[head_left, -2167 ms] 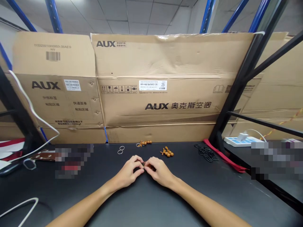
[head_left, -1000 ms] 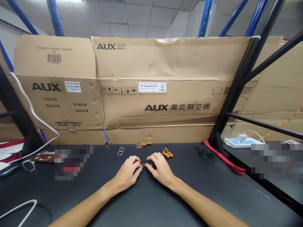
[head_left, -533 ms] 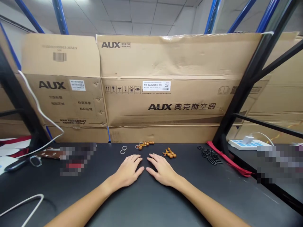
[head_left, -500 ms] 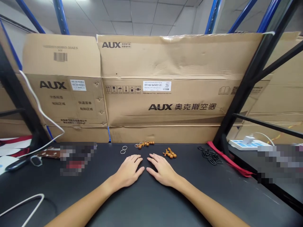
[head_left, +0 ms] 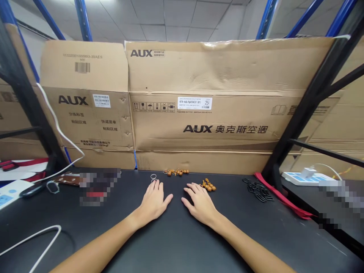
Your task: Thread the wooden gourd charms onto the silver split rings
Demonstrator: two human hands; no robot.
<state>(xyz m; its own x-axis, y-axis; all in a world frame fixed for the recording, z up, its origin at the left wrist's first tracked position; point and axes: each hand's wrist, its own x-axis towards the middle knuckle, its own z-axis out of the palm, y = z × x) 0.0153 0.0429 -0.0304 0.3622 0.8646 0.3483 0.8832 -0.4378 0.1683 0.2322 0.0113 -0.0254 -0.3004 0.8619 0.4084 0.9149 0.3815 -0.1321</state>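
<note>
My left hand (head_left: 154,201) lies palm down on the black tabletop with its thumb spread from the fingers. Its fingertips reach two thin metal rings (head_left: 153,176) and partly cover the nearer one; I cannot tell if they touch it. Palm down too, my right hand (head_left: 200,204) has its fingers loosely apart and holds nothing. Just beyond its fingertips is a small bunch of orange-brown gourd-shaped charms (head_left: 209,186) with cord loops. Farther back, near the cardboard, another row of brown beaded charms (head_left: 178,173) lies with a ring at its left end.
Cardboard boxes (head_left: 199,125) wall off the back. On the right lie black oval links (head_left: 258,189) and a red strap (head_left: 287,199) beside a black rack post (head_left: 304,102). White cables (head_left: 54,231), glasses (head_left: 53,186) and a brown pouch (head_left: 68,179) are at left.
My hands have moved apart: the left one leftward and forward to the rings, the right one rightward to the gourd charms. The whole view has shifted slightly.
</note>
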